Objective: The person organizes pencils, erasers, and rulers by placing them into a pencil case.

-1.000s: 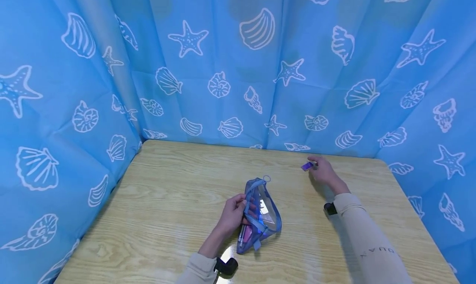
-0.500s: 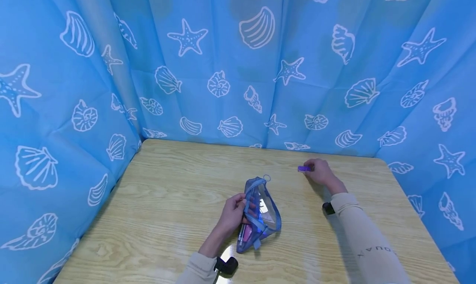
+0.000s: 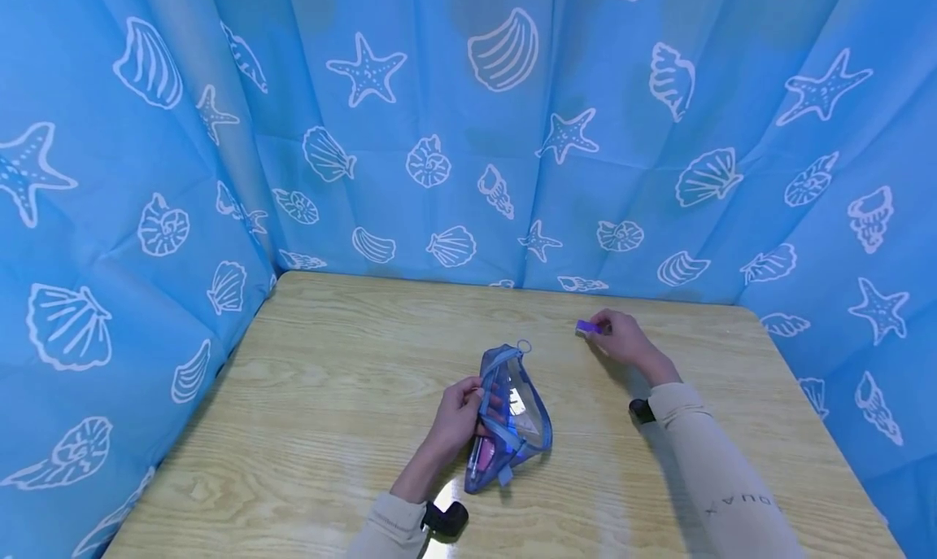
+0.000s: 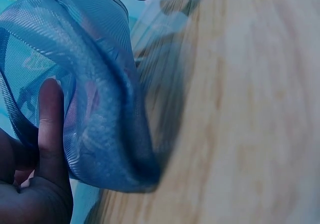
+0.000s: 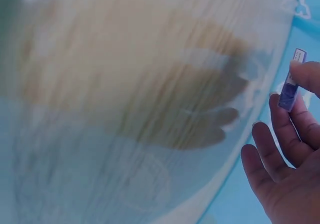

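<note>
My left hand (image 3: pixel 454 417) holds the rim of a blue mesh zip pouch (image 3: pixel 503 438), with some fingers seen through the mesh. The pouch gapes toward the right and rests on the table. Inside its lower end show a pink item (image 3: pixel 485 455) and a slender pen-like thing; the rest of the contents is unclear. Right of the pouch and farther back, my right hand (image 3: pixel 622 337) pinches a small purple block (image 3: pixel 586 328) between thumb and fingertips. A white printed label covers one end of this purple block (image 5: pixel 289 89) in the right wrist view.
The wood-grain table (image 3: pixel 351 364) spreads out below both hands. A blue curtain (image 3: pixel 432 217) with white shells and starfish hangs along its back and sides. Black straps with small cameras sit at both wrists.
My right hand has drawn the purple block slightly to the left and turned it. The left hand and the pouch stay where they were.
</note>
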Demonstrator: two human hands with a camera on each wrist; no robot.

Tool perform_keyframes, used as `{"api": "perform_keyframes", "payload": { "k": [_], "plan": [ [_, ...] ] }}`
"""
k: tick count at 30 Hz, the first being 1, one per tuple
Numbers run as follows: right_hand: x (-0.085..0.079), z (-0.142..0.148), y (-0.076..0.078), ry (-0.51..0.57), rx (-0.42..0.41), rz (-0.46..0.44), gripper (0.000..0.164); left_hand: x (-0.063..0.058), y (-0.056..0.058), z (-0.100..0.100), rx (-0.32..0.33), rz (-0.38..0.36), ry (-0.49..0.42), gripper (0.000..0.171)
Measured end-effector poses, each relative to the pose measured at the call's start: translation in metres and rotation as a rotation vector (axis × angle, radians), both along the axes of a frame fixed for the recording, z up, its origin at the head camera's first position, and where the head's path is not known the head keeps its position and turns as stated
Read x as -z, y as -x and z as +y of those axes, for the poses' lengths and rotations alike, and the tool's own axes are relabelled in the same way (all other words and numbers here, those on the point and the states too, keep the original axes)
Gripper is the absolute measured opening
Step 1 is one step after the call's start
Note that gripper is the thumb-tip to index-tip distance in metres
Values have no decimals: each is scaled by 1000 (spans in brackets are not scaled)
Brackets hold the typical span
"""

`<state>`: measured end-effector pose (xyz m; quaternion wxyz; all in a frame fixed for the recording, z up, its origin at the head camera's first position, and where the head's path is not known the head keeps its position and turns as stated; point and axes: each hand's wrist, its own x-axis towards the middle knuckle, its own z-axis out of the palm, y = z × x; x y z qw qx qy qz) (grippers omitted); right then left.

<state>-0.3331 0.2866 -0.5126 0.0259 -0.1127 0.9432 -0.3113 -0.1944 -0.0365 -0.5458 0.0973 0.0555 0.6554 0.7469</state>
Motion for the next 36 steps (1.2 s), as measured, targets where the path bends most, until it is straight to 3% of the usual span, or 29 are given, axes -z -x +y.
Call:
{"api": "perform_keyframes", "payload": {
  "k": [7, 13, 18, 26, 36],
  "plan": [
    [-15, -13, -15, 83, -15, 71, 24, -3, 0, 0, 7, -12, 4, 28],
    [-32, -28, -38, 172, -59, 156, 20, -5, 1, 0, -1, -11, 16, 27],
    [-41, -39, -61, 215, -105, 145, 16, -8, -1, -1, 4, -5, 25, 26],
    [-47, -54, -95, 209, -174, 154, 14, -14, -4, -6, 12, 72, 44, 27],
    [-50, -72, -121, 196, -254, 152, 20, -24, -4, -12, 9, 130, 89, 29]
  ]
}}
